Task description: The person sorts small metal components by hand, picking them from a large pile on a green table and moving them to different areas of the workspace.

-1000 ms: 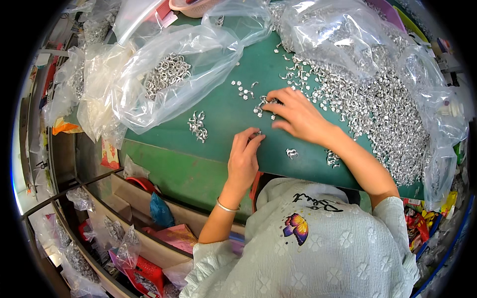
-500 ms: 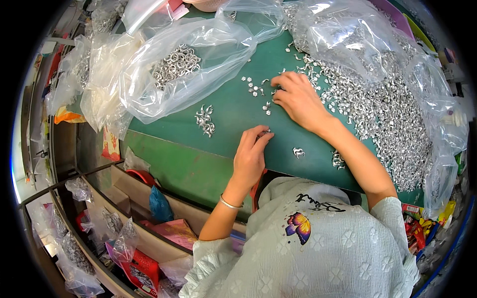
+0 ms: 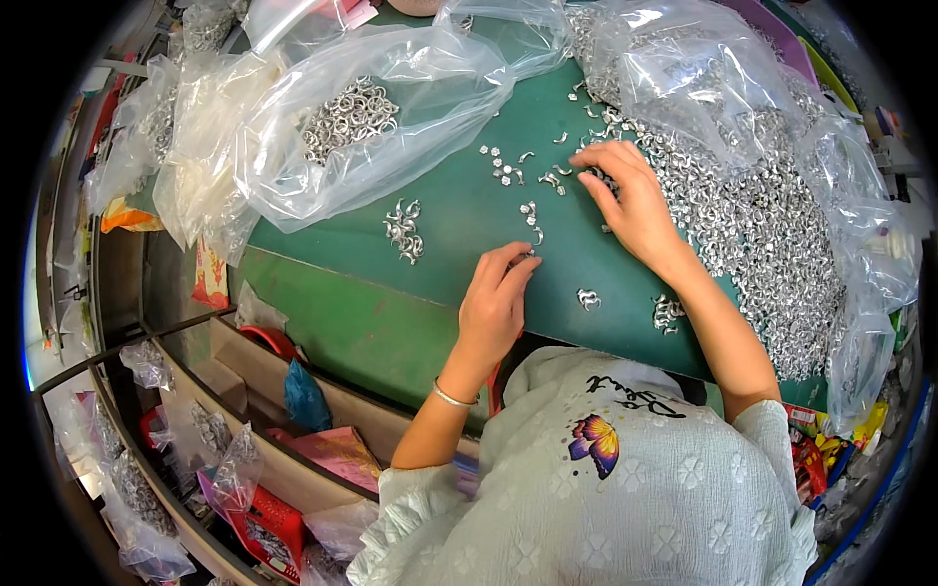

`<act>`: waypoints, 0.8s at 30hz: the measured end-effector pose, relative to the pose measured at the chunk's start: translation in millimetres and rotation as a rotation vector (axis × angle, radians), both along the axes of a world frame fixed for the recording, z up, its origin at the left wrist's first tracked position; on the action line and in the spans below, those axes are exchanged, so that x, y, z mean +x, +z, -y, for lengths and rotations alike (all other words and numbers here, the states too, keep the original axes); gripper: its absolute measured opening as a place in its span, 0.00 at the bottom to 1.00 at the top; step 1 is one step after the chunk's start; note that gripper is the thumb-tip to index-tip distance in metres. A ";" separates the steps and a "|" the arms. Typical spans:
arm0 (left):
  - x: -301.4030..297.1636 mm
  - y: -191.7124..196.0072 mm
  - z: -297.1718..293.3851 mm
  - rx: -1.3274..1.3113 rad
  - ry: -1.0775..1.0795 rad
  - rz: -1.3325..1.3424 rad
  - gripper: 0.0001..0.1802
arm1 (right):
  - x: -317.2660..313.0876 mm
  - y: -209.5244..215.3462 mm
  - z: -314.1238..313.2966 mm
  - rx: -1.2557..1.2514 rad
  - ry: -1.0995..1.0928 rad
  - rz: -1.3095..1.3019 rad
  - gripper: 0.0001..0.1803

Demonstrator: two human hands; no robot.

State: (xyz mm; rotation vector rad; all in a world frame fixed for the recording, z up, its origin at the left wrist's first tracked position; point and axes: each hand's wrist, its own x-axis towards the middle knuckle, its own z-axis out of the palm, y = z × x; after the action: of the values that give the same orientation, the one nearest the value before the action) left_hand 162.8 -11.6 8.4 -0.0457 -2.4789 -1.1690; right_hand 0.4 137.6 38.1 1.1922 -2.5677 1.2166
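My left hand point(image 3: 495, 303) rests palm down on the green mat point(image 3: 459, 210), fingertips at a small silver metal piece near the mat's middle. My right hand point(image 3: 625, 200) lies flat further right, its fingers spread at the edge of a large heap of small silver metal parts point(image 3: 762, 215). A few loose silver pieces point(image 3: 503, 166) are scattered just above both hands. A small cluster of pieces point(image 3: 403, 230) sits to the left of my left hand, and others point(image 3: 587, 298) lie by my right wrist.
A clear plastic bag point(image 3: 342, 122) holding silver rings lies at the upper left of the mat. More crumpled clear bags point(image 3: 684, 73) cover the heap at the upper right. Lower left, shelves hold a red roll of tape point(image 3: 269, 342), coloured packets and bagged parts point(image 3: 137, 488).
My right hand has slid up and to the right toward the heap. My left hand has stayed at about the same spot on the mat.
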 end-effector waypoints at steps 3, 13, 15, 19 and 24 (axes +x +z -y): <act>-0.5 1.9 -1.3 0.018 0.005 0.012 0.14 | -2.3 -9.0 7.6 0.133 0.043 -0.153 0.12; -9.6 11.1 3.8 -0.015 0.106 0.060 0.18 | 12.8 6.2 -8.2 0.216 0.078 -0.062 0.14; -22.5 18.3 -2.9 -0.164 0.122 0.111 0.20 | 12.5 -7.9 -4.7 0.210 0.101 -0.139 0.14; -22.0 13.2 -11.0 -0.209 0.078 0.113 0.17 | 9.4 -7.9 -24.1 0.284 0.170 -0.185 0.14; -5.3 6.4 -9.8 -0.155 0.086 0.085 0.17 | 13.2 6.3 -21.0 0.152 0.061 -0.261 0.12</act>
State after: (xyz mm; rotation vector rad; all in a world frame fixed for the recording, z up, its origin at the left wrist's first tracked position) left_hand 157.6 -1.7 14.8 0.0686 -2.6137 -0.9601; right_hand 13.6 158.6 44.4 1.3649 -2.4802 0.8222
